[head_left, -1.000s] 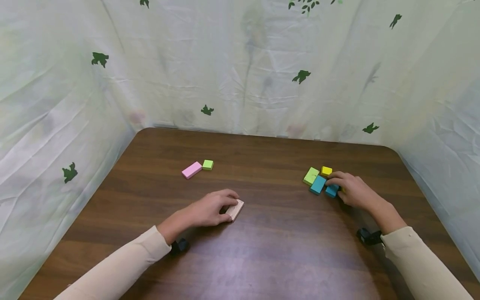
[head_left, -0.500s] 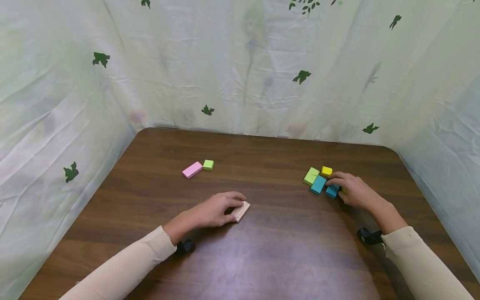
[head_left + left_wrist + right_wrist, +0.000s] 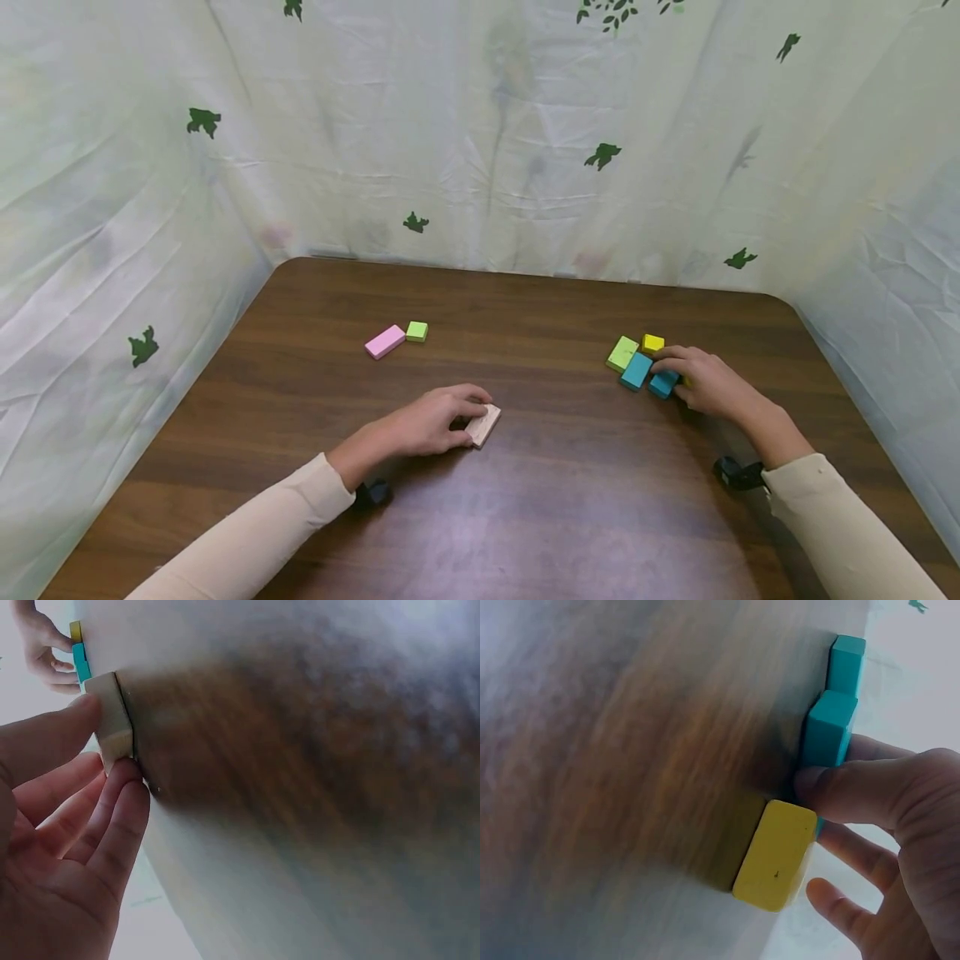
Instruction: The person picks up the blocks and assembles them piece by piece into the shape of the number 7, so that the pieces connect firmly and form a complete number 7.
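My left hand [image 3: 431, 423] grips a plain wooden block [image 3: 484, 427] lying flat on the table, thumb on the near end and fingers on the far side. In the left wrist view the same wooden block [image 3: 112, 720] sits between thumb and fingertips. Over at the right, my right hand [image 3: 705, 382] pinches a blue block [image 3: 663, 384] on the table. A second blue block [image 3: 636, 372] lies just left of it, against a light green block [image 3: 622, 354]. One yellow block [image 3: 652, 343] is behind; another yellow block [image 3: 775, 855], mostly hidden in the head view, lies beside my right thumb.
A pink block [image 3: 385, 342] and a small light green block [image 3: 417, 332] lie together at the back left. The brown table [image 3: 525, 333] ends at a pale curtain [image 3: 465, 125] behind and on both sides.
My left hand has slid the wooden block a little to the right, then stopped. My right hand stays in about the same place at the blue block.
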The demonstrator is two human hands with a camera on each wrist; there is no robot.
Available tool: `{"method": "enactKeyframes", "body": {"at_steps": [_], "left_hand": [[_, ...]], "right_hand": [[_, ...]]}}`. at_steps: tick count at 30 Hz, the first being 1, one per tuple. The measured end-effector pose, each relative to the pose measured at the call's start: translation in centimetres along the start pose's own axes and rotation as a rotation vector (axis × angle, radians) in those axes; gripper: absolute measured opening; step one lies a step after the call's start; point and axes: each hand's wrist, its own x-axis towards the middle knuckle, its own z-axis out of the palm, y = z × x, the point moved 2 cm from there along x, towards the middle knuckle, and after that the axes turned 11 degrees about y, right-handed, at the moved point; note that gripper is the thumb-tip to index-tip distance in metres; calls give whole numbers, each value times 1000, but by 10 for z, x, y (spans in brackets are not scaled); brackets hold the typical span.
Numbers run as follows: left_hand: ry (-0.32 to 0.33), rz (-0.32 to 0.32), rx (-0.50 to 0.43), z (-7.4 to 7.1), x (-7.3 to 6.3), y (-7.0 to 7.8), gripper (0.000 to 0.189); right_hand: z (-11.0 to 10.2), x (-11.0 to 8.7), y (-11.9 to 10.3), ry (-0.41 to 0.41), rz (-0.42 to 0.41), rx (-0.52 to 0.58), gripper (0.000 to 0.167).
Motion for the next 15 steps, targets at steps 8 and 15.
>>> {"method": "enactKeyframes", "body": {"at_steps": [8,15], "left_hand": [[-6,-16,-10,1,0,-1,42],[-6,-10,-21,0,1,-3,42]], "right_hand": [[-3,-1,-1,-12,18,3,34],[-14,-1,-3,29,20,49,32]]}}
